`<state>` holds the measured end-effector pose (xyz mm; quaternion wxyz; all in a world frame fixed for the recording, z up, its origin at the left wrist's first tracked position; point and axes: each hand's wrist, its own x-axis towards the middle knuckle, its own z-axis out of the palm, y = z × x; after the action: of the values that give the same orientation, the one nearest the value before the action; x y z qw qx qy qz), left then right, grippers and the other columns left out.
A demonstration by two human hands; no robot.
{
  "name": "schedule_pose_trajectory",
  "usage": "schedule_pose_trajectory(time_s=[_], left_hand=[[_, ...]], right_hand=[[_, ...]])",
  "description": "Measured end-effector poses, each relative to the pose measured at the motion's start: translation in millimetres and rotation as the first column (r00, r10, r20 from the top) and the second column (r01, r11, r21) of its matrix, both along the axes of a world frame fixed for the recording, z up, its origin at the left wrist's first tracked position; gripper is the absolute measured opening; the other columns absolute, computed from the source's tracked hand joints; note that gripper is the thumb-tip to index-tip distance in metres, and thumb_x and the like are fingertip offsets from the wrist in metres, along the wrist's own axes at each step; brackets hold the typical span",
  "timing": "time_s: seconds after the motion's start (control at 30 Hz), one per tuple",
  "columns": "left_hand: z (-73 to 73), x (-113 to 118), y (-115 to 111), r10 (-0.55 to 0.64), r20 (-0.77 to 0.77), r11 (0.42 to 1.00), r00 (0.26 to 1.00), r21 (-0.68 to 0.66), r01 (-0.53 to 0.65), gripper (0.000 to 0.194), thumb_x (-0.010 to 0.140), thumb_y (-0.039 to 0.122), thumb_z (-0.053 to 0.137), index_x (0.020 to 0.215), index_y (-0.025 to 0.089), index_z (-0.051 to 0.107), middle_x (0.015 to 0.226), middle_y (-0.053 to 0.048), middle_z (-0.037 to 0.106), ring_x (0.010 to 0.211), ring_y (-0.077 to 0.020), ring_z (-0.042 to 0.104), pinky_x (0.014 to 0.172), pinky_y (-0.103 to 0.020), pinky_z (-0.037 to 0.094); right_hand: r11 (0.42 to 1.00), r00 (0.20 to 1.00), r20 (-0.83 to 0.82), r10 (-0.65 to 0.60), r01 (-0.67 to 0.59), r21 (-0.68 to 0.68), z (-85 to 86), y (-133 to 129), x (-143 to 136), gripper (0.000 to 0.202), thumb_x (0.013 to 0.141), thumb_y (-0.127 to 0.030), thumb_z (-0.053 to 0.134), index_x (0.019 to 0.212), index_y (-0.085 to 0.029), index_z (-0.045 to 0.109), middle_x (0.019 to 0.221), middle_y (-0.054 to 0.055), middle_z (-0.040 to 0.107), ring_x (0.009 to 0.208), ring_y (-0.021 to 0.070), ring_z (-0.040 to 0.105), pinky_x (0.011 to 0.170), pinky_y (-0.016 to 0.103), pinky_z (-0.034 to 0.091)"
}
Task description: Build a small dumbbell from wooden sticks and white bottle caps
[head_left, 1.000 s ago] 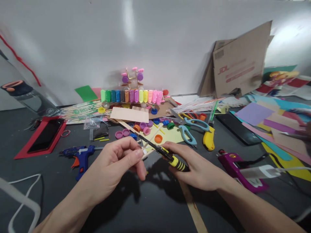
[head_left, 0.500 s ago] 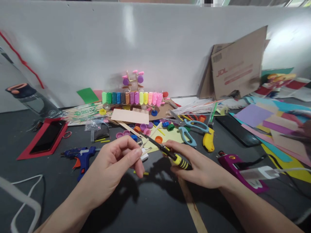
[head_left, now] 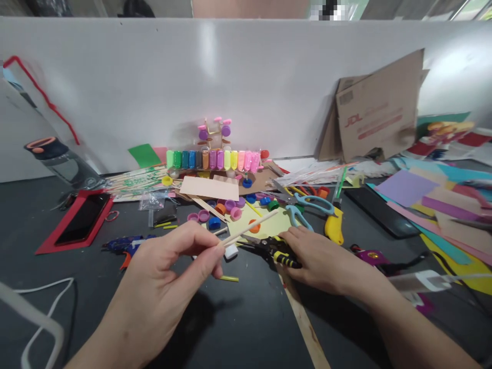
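Between the thumb and fingers of my left hand (head_left: pixel 180 277) is a thin pale wooden stick (head_left: pixel 251 228), pointing up to the right. My right hand (head_left: pixel 326 259) lies low over the dark table, its fingers closed round the yellow-and-black handles of the pliers (head_left: pixel 265 246). The jaws of the pliers point left and stand apart, with nothing seen between them. Just below the stick is a small white block (head_left: pixel 231 251). An orange cap (head_left: pixel 254 226) rests on the pale yellow paper (head_left: pixel 274 221) behind the pliers.
Blue-handled scissors (head_left: pixel 313 204) and a yellow cutter (head_left: pixel 333 226) lie beyond my right hand. A blue glue gun (head_left: pixel 123 245) is left of my left hand. Wood strip (head_left: pixel 303 318) runs toward me. Colored clay packs (head_left: pixel 213 160) stand at the back.
The pliers have come down to the table with my right hand, and their jaws have opened. The stick in my left hand now shows more clearly, tilted up to the right.
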<state>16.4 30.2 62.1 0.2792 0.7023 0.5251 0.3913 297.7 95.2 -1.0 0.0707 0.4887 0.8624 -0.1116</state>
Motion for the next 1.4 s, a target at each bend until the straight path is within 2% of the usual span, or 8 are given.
schedule_pose_trajectory(time_s=[0.13,0.23,0.33,0.4,0.43,0.63,1.03,1.4], left_hand=[[2.4,3,0,0.009,-0.092,0.996,0.996,0.095,0.000,0.017,0.093,0.022,0.060,0.078,0.025,0.067,0.068,0.009,0.067,0.062,-0.0064,0.062,0.059,-0.014,0.044],[-0.1,5,-1,0.023,-0.177,0.980,0.984,0.201,0.014,0.013,0.094,0.021,0.059,0.084,0.025,0.067,0.074,0.009,0.070,0.064,-0.0063,0.064,0.062,-0.015,0.044],[-8.4,7,-2,0.015,-0.280,0.952,0.960,0.298,0.072,0.008,0.095,0.022,0.060,0.090,0.024,0.066,0.080,0.007,0.072,0.068,-0.0081,0.066,0.066,-0.018,0.045],[-15.0,11,-2,-0.027,-0.339,0.939,0.941,0.315,0.140,0.010,0.096,0.022,0.057,0.091,0.022,0.065,0.079,0.005,0.071,0.067,-0.0098,0.065,0.064,-0.020,0.044],[-17.9,13,-3,-0.052,-0.361,0.936,0.931,0.309,0.172,0.013,0.097,0.022,0.055,0.090,0.021,0.065,0.077,0.004,0.070,0.065,-0.0107,0.064,0.062,-0.022,0.043],[-29.1,21,-3,-0.078,-0.446,0.933,0.892,0.282,0.222,0.019,0.100,0.023,0.049,0.091,0.019,0.066,0.075,0.001,0.070,0.064,-0.0153,0.064,0.060,-0.028,0.040],[-49.6,33,19,-0.053,-0.548,0.995,0.834,0.042,0.091,0.021,0.098,0.022,0.049,0.079,0.021,0.058,0.072,-0.002,0.069,0.064,-0.0190,0.063,0.060,-0.027,0.035],[-50.6,39,17,-0.063,-0.545,0.998,0.836,-0.044,0.047,0.024,0.098,0.024,0.046,0.079,0.020,0.060,0.074,-0.006,0.072,0.067,-0.0220,0.065,0.059,-0.029,0.030]], right_hand=[[0.999,1.000,0.005,0.004,-0.004,0.046,-4.6,-2,-4,0.037,0.081,-0.040,0.077,0.102,-0.012,0.066,0.101,0.017,0.066,0.097,0.0349,0.064,0.084,0.047,0.054],[0.967,0.976,-0.191,0.100,-0.049,0.251,7.6,-12,-10,0.014,0.093,-0.029,0.065,0.097,-0.015,0.065,0.096,0.012,0.066,0.088,0.0264,0.065,0.076,0.039,0.054],[0.750,0.774,-0.457,0.440,-0.037,0.660,27.7,-30,-22,0.009,0.096,-0.015,0.060,0.104,-0.016,0.064,0.092,0.009,0.068,0.084,0.0190,0.064,0.074,0.030,0.053],[0.595,0.742,-0.393,0.543,-0.011,0.803,37.6,-38,-32,0.019,0.093,-0.014,0.064,0.112,-0.015,0.064,0.103,0.012,0.070,0.102,0.0240,0.062,0.089,0.037,0.051],[0.568,0.743,-0.366,0.561,-0.024,0.823,40.0,-39,-37,0.018,0.093,-0.014,0.064,0.111,-0.015,0.065,0.105,0.013,0.071,0.107,0.0258,0.061,0.093,0.040,0.049],[0.706,0.756,-0.360,0.547,-0.186,0.683,28.6,-31,-49,0.023,0.100,-0.010,0.046,0.093,-0.009,0.068,0.075,0.008,0.065,0.069,0.0184,0.053,0.064,0.033,0.043],[0.870,0.883,-0.337,0.327,-0.142,0.471,-1.3,-22,-56,0.027,0.095,-0.005,0.040,0.082,-0.015,0.061,0.077,0.008,0.060,0.072,0.0211,0.048,0.065,0.032,0.038],[0.949,0.852,-0.507,0.132,0.039,0.314,-7.3,-10,-53,0.025,0.091,-0.003,0.047,0.074,-0.015,0.061,0.071,0.007,0.058,0.068,0.0193,0.048,0.065,0.031,0.032]])
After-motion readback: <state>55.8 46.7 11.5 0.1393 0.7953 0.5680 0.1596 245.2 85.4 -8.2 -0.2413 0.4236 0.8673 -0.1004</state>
